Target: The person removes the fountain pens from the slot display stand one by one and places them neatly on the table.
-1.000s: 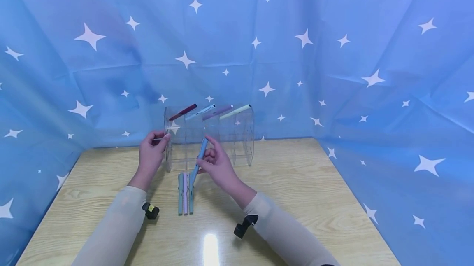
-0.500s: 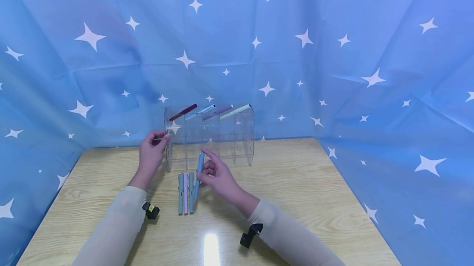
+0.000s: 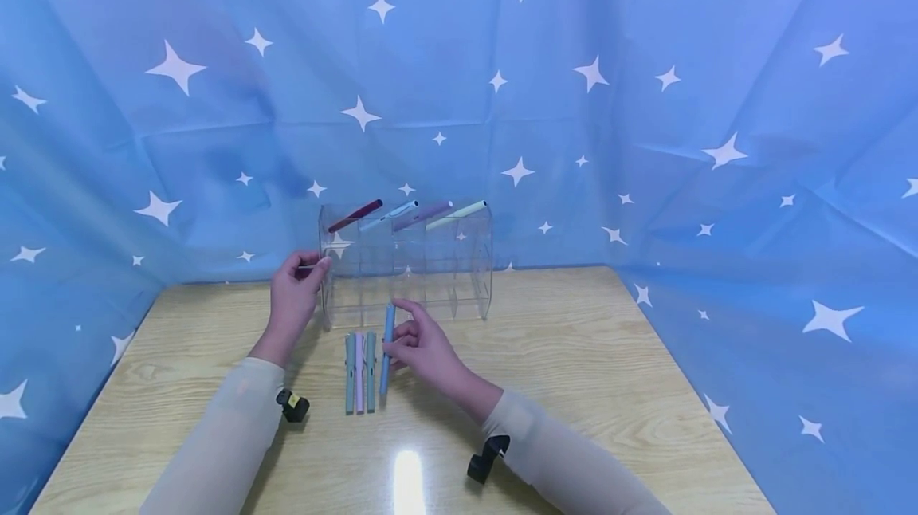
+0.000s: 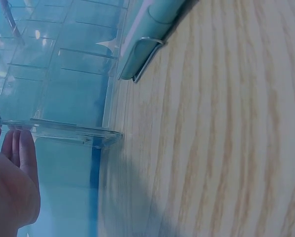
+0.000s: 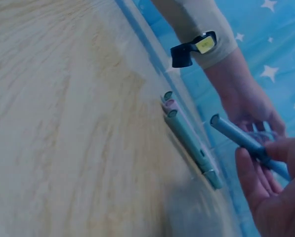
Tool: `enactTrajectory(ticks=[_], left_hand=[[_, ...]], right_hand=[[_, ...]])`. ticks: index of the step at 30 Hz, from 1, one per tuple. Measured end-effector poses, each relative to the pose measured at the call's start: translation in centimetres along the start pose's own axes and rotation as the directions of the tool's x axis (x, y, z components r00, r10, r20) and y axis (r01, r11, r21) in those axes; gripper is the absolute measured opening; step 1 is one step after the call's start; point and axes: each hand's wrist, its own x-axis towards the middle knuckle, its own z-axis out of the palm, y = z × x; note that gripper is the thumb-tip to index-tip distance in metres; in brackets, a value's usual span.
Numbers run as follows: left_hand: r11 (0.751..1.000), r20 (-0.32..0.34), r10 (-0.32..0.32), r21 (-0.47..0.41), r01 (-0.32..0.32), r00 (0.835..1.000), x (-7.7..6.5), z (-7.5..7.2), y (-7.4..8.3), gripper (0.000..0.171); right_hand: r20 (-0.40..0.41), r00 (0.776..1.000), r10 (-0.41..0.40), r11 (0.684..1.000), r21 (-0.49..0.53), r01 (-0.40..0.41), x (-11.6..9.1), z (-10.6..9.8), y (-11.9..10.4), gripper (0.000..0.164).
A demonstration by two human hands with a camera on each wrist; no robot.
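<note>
My right hand (image 3: 430,351) pinches a blue pen (image 3: 388,347) between thumb and fingers, the index finger near its upper end. The pen stands nearly lengthwise just right of three capped pens lying side by side: a green one (image 3: 350,375), a lilac one (image 3: 359,375) and another green one (image 3: 370,375). In the right wrist view the blue pen (image 5: 236,133) is apart from that row, held above the table. Behind them stands a clear acrylic rack (image 3: 437,292). My left hand (image 3: 292,300) holds its left side wall, thumb at the front edge; straight fingers show in the left wrist view.
Across the rack's top lie several pens: dark red (image 3: 355,216), light blue (image 3: 390,216), purple (image 3: 423,216) and pale green (image 3: 457,215). A wooden table (image 3: 574,371) carries everything. A blue star-patterned cloth (image 3: 545,100) hangs behind and at both sides.
My right hand has brought the blue pen from above the right green pen toward me and down, to the right of the row. My left hand has stayed on the rack.
</note>
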Motion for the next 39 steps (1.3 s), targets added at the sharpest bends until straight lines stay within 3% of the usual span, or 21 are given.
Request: enactTrajectory(ticks=[12,18,24,32,39], left_hand=[[1.000,0.002,0.009,0.004,-0.009,1.000,0.0,0.1,0.0,0.040],[1.000,-0.001,0.012,0.001,-0.012,1.000,0.1,0.1,-0.1,0.039],[1.000,-0.003,0.010,0.003,-0.010,1.000,0.1,0.1,-0.1,0.038],[1.000,0.007,-0.003,0.003,0.003,1.000,0.3,-0.1,-0.2,0.037],[1.000,0.000,0.001,0.001,-0.001,1.000,0.1,0.0,0.0,0.038]], right_hand=[[0.007,0.999,0.049,0.986,-0.161,-0.047,0.1,0.0,1.7,0.079],[0.027,0.995,0.098,0.983,-0.156,-0.093,0.4,0.1,1.9,0.078],[-0.006,0.990,0.142,0.976,-0.163,-0.142,0.9,0.7,1.6,0.078],[-0.015,0.978,0.210,0.951,-0.231,-0.207,1.4,1.2,0.7,0.075],[-0.034,0.963,0.266,0.938,-0.221,-0.267,1.6,1.6,0.1,0.068]])
